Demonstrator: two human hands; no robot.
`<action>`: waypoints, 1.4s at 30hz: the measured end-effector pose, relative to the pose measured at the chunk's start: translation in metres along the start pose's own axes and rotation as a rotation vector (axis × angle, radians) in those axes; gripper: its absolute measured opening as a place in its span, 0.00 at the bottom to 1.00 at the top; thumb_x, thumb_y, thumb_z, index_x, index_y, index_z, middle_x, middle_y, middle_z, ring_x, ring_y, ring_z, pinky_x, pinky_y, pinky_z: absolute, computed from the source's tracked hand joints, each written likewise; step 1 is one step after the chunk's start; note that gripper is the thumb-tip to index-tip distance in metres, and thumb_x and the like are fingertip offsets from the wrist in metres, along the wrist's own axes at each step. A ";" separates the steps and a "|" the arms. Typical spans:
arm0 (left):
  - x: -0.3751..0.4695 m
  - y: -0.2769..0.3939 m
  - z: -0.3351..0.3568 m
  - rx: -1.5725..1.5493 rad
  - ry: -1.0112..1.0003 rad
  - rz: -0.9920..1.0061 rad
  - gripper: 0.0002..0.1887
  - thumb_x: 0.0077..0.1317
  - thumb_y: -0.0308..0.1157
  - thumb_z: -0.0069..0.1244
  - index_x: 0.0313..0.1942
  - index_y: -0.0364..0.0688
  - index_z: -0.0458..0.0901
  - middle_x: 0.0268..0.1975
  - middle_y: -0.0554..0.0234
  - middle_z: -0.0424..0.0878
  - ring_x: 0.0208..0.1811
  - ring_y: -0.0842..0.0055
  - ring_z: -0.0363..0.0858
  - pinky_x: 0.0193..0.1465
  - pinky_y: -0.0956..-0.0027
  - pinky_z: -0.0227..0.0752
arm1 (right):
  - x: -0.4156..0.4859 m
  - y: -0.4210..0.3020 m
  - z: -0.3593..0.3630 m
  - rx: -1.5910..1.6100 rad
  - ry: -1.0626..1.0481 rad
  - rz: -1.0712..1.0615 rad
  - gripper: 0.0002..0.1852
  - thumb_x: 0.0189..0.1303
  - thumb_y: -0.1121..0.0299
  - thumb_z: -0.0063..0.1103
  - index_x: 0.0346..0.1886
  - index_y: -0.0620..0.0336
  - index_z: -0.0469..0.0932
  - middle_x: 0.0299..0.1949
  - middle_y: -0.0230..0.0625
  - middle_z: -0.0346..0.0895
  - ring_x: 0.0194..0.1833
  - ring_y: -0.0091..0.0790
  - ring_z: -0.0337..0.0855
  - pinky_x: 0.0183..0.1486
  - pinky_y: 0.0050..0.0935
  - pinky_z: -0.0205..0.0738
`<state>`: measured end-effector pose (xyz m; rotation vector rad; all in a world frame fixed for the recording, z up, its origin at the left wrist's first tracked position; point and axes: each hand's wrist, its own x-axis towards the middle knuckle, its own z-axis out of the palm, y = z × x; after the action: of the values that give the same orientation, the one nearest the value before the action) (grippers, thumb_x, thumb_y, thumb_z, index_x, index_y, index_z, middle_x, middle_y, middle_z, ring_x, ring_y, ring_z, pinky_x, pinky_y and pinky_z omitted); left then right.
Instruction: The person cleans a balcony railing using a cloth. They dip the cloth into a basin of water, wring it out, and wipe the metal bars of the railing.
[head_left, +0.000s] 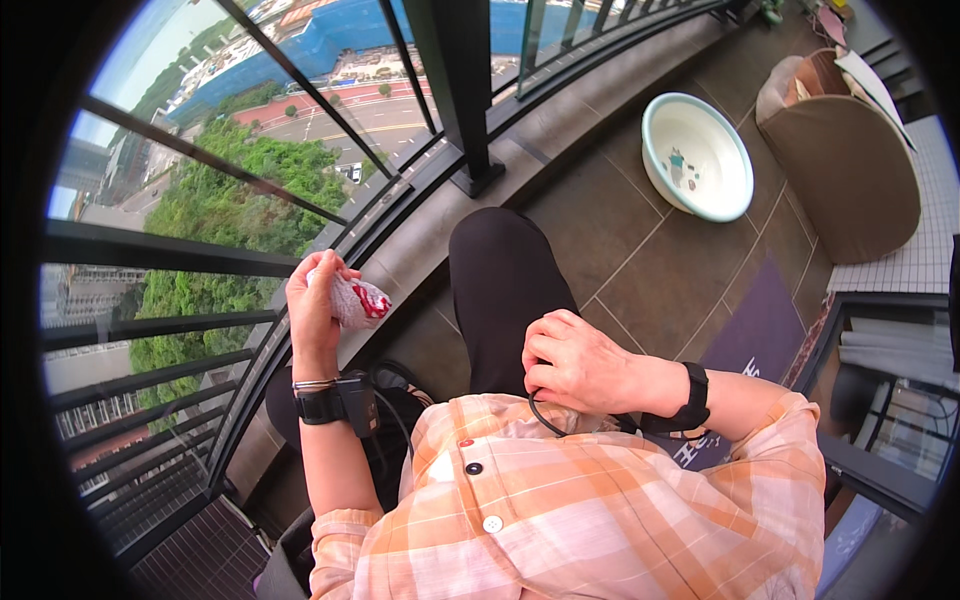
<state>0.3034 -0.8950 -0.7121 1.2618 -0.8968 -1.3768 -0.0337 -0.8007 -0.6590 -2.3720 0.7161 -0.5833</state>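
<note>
My left hand (311, 304) is raised beside the balcony railing, its fingers closed around a small, bunched, light grey textured cloth (352, 301) with a red pattern at one end. My right hand (562, 360) rests over my lap near my dark-trousered thigh (506, 285), fingers curled and fingertips hidden below. A black cable (541, 416) loops out just under those fingers; whether they grip it is not visible. A black strap with a boxy device (358, 405) sits on my left wrist, and another black band (694, 394) circles the right one.
Dark metal railing (172, 251) with glass runs along the left, high above trees and a road. A white basin with a pale blue rim (742, 180) stands on the tiled floor (645, 262). Beyond it are a brown fabric-covered container (847, 172) and a purple mat (757, 330).
</note>
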 end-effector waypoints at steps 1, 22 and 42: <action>-0.003 0.002 -0.001 -0.037 0.000 0.003 0.09 0.70 0.33 0.51 0.33 0.38 0.79 0.27 0.65 0.79 0.31 0.77 0.82 0.36 0.74 0.75 | 0.007 0.000 -0.001 0.034 -0.022 0.007 0.08 0.44 0.68 0.69 0.27 0.53 0.78 0.32 0.30 0.75 0.44 0.37 0.76 0.54 0.40 0.68; -0.029 0.033 -0.002 -0.027 0.052 0.081 0.09 0.68 0.33 0.52 0.30 0.39 0.78 0.26 0.67 0.80 0.29 0.80 0.81 0.32 0.75 0.74 | 0.084 -0.030 -0.043 -0.143 -0.948 -0.228 0.10 0.50 0.58 0.68 0.27 0.53 0.83 0.26 0.34 0.81 0.42 0.41 0.80 0.63 0.59 0.58; -0.020 0.029 0.012 -0.077 0.020 0.050 0.08 0.66 0.31 0.55 0.32 0.36 0.79 0.26 0.65 0.81 0.26 0.82 0.79 0.30 0.75 0.73 | -0.038 0.044 -0.053 -0.532 -0.663 0.528 0.17 0.59 0.57 0.53 0.24 0.59 0.84 0.23 0.41 0.83 0.30 0.46 0.84 0.39 0.40 0.79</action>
<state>0.2958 -0.8828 -0.6777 1.1852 -0.8478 -1.3444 -0.1075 -0.8291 -0.6578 -2.4363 1.2035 0.6631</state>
